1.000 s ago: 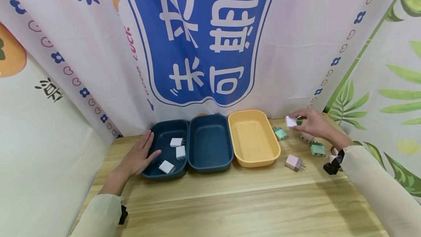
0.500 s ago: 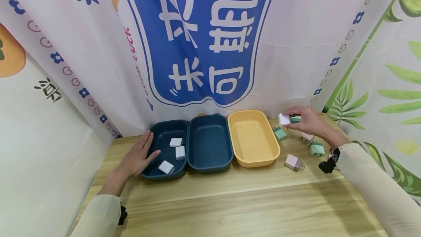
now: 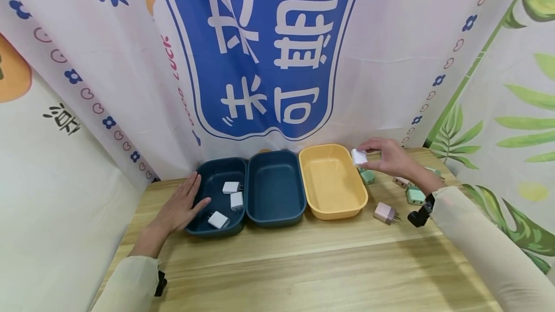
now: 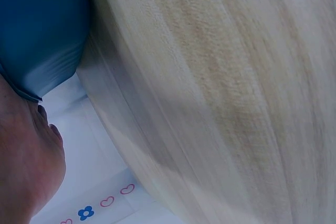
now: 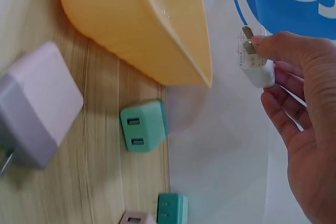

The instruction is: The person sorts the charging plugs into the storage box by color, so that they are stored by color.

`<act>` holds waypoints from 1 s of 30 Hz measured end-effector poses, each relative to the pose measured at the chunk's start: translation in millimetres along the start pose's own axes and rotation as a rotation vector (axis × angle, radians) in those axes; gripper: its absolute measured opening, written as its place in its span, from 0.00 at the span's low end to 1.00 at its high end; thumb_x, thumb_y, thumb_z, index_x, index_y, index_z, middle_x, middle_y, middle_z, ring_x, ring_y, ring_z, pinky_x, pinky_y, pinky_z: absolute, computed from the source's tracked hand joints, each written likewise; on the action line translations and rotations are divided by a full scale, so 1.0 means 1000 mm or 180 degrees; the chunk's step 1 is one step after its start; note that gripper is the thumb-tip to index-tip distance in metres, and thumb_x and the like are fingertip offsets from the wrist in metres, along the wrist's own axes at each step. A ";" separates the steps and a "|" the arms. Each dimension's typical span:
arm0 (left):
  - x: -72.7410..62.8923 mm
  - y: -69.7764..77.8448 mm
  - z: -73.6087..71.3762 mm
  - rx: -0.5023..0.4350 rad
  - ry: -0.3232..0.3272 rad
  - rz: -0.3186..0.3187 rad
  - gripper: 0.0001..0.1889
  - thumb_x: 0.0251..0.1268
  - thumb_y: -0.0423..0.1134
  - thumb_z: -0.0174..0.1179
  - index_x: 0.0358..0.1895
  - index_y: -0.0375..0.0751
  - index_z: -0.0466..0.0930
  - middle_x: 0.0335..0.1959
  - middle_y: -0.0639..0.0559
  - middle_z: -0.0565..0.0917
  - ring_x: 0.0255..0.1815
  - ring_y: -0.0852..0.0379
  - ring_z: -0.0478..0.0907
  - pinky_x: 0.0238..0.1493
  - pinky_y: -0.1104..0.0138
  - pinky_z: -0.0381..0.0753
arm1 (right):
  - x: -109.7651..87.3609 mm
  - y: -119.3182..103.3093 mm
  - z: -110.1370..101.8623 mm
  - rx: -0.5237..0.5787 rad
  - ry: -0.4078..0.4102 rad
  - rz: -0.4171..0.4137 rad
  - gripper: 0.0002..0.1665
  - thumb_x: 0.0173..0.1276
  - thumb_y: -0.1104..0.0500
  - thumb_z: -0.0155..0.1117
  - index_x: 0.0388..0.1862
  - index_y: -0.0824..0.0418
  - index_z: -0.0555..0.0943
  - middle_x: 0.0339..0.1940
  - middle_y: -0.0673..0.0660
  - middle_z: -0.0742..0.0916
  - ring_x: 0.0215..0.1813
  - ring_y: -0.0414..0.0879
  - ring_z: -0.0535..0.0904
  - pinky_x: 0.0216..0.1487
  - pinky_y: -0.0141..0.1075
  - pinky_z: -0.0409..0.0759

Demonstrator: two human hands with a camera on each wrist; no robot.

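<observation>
My right hand (image 3: 388, 159) pinches a white USB charger (image 3: 359, 157) between thumb and fingers, held up at the back right corner of the yellow tray (image 3: 313, 206). In the right wrist view the metal prongs of this white charger (image 5: 255, 59) show beside the thumb. My left hand (image 3: 179, 206) rests with straight fingers on the left rim of the left dark blue tray (image 3: 218, 162). Inside that tray lie three white chargers, one of them a front charger (image 3: 218, 220). The left wrist view shows only part of the left hand (image 4: 31, 156) by the tray wall.
A second dark blue tray (image 3: 276, 191) stands between the left one and the yellow tray. On the wooden table (image 3: 277, 264) to the right lie a pink charger (image 3: 384, 212), a green charger (image 3: 367, 176), another green charger (image 3: 415, 195) and several more. A printed curtain (image 3: 368, 85) hangs behind.
My right hand has moved left with the white charger, from over the scattered chargers to the yellow tray's corner. The left hand has stayed on the tray rim.
</observation>
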State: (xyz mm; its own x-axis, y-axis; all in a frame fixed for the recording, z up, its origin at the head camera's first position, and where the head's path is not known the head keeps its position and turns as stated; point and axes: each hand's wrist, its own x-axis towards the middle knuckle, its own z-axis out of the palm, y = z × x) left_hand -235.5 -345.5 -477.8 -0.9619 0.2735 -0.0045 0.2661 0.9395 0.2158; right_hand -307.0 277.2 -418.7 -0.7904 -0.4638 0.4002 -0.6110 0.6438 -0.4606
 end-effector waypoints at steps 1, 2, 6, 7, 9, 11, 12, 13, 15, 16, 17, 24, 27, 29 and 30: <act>0.000 0.000 0.000 0.0002 -0.0001 -0.0002 0.48 0.84 0.65 0.42 0.86 0.31 0.38 0.88 0.32 0.40 0.87 0.32 0.41 0.84 0.36 0.43 | 0.001 -0.001 0.001 0.0025 0.0002 -0.0030 0.26 0.54 0.63 0.87 0.53 0.65 0.89 0.52 0.63 0.91 0.52 0.59 0.88 0.51 0.56 0.88; 0.000 0.000 0.000 0.0007 0.0001 -0.0006 0.48 0.84 0.65 0.42 0.86 0.31 0.38 0.88 0.32 0.40 0.87 0.32 0.41 0.84 0.36 0.43 | 0.003 -0.003 0.003 0.0048 0.0001 -0.0056 0.27 0.54 0.63 0.87 0.53 0.65 0.89 0.52 0.63 0.91 0.52 0.59 0.88 0.51 0.56 0.88; 0.000 0.001 0.000 -0.0019 0.0048 0.0009 0.48 0.84 0.65 0.43 0.86 0.31 0.39 0.87 0.31 0.41 0.87 0.32 0.42 0.84 0.36 0.44 | 0.007 -0.009 0.008 0.0105 0.0002 -0.0161 0.26 0.54 0.64 0.87 0.53 0.66 0.89 0.52 0.63 0.91 0.53 0.61 0.87 0.53 0.58 0.87; 0.000 0.001 0.000 -0.0032 0.0058 0.0020 0.48 0.84 0.64 0.43 0.86 0.31 0.39 0.87 0.31 0.41 0.87 0.32 0.42 0.83 0.36 0.44 | 0.009 -0.011 0.009 0.0107 0.0007 -0.0201 0.26 0.54 0.63 0.87 0.53 0.66 0.89 0.52 0.63 0.91 0.53 0.61 0.87 0.54 0.59 0.86; 0.000 0.001 0.000 -0.0043 0.0073 0.0035 0.48 0.84 0.64 0.44 0.86 0.31 0.40 0.87 0.31 0.42 0.87 0.31 0.42 0.83 0.35 0.45 | 0.011 -0.014 0.011 0.0106 0.0021 -0.0284 0.26 0.54 0.63 0.87 0.53 0.66 0.89 0.52 0.63 0.91 0.53 0.61 0.88 0.54 0.58 0.86; 0.000 0.000 0.001 -0.0035 0.0066 0.0031 0.47 0.84 0.64 0.44 0.86 0.31 0.39 0.87 0.31 0.42 0.87 0.32 0.42 0.83 0.36 0.45 | 0.015 -0.017 0.014 0.0125 0.0039 -0.0380 0.25 0.54 0.63 0.87 0.52 0.66 0.90 0.51 0.62 0.92 0.52 0.60 0.88 0.53 0.59 0.86; 0.000 -0.001 0.001 -0.0027 0.0062 0.0030 0.48 0.84 0.65 0.43 0.86 0.31 0.39 0.88 0.32 0.41 0.87 0.32 0.42 0.83 0.36 0.45 | 0.017 -0.019 0.015 0.0150 0.0042 -0.0414 0.25 0.54 0.64 0.87 0.52 0.66 0.90 0.51 0.62 0.92 0.52 0.60 0.88 0.53 0.59 0.86; 0.000 -0.001 0.001 -0.0009 0.0052 0.0023 0.48 0.84 0.65 0.43 0.86 0.32 0.38 0.88 0.32 0.41 0.87 0.32 0.42 0.83 0.36 0.45 | 0.019 -0.021 0.017 0.0161 0.0035 -0.0440 0.25 0.54 0.64 0.87 0.51 0.65 0.90 0.50 0.62 0.92 0.52 0.60 0.88 0.53 0.59 0.86; 0.001 -0.002 0.002 0.0003 0.0029 -0.0001 0.48 0.84 0.65 0.42 0.87 0.33 0.38 0.88 0.33 0.40 0.87 0.32 0.41 0.84 0.36 0.44 | 0.023 -0.025 0.020 0.0215 0.0003 -0.0444 0.25 0.54 0.64 0.87 0.51 0.65 0.90 0.50 0.61 0.92 0.53 0.59 0.88 0.53 0.60 0.86; 0.001 -0.003 0.001 0.0002 0.0019 -0.0005 0.48 0.84 0.65 0.42 0.87 0.33 0.37 0.88 0.33 0.40 0.87 0.32 0.41 0.84 0.36 0.44 | 0.024 -0.028 0.021 0.0240 -0.0021 -0.0417 0.24 0.54 0.64 0.87 0.51 0.64 0.90 0.51 0.61 0.92 0.53 0.59 0.88 0.54 0.60 0.86; 0.001 -0.003 0.001 -0.0003 0.0011 -0.0005 0.48 0.84 0.65 0.42 0.87 0.33 0.37 0.88 0.33 0.39 0.87 0.32 0.41 0.84 0.36 0.43 | 0.025 -0.031 0.022 0.0256 -0.0055 -0.0384 0.24 0.55 0.63 0.87 0.52 0.64 0.90 0.52 0.61 0.92 0.54 0.59 0.88 0.55 0.60 0.86; 0.001 -0.002 0.002 0.0003 -0.0009 0.0017 0.48 0.84 0.65 0.42 0.86 0.32 0.37 0.88 0.32 0.39 0.87 0.32 0.40 0.84 0.36 0.42 | 0.033 -0.054 0.031 0.0288 -0.0312 -0.0180 0.25 0.59 0.57 0.85 0.55 0.60 0.90 0.57 0.60 0.90 0.59 0.59 0.85 0.60 0.60 0.84; 0.001 -0.003 0.003 0.0020 0.0006 0.0029 0.48 0.84 0.65 0.42 0.86 0.32 0.38 0.88 0.32 0.40 0.87 0.32 0.41 0.84 0.36 0.43 | 0.037 -0.062 0.035 0.0356 -0.0365 -0.0230 0.24 0.59 0.56 0.85 0.55 0.59 0.90 0.57 0.58 0.90 0.60 0.57 0.85 0.61 0.59 0.84; 0.001 -0.004 0.003 0.0024 0.0019 0.0031 0.48 0.84 0.65 0.42 0.86 0.32 0.38 0.88 0.32 0.40 0.87 0.32 0.41 0.84 0.36 0.43 | 0.040 -0.066 0.039 0.0400 -0.0388 -0.0280 0.24 0.59 0.55 0.85 0.55 0.59 0.90 0.58 0.58 0.90 0.61 0.57 0.84 0.62 0.57 0.84; 0.001 -0.003 0.003 0.0027 0.0023 0.0029 0.48 0.84 0.65 0.42 0.86 0.32 0.38 0.88 0.32 0.40 0.87 0.32 0.41 0.84 0.36 0.43 | 0.041 -0.068 0.040 0.0419 -0.0388 -0.0315 0.24 0.59 0.56 0.85 0.55 0.59 0.91 0.57 0.57 0.90 0.61 0.56 0.84 0.61 0.57 0.84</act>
State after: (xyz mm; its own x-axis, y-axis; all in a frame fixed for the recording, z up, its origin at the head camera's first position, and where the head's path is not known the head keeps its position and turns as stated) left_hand -237.6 -347.8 -481.4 -0.9598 0.2805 0.0044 0.2753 0.9387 0.2075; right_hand -299.7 189.7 -402.9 -0.7209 -0.5962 0.3535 -0.6801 0.5101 -0.5265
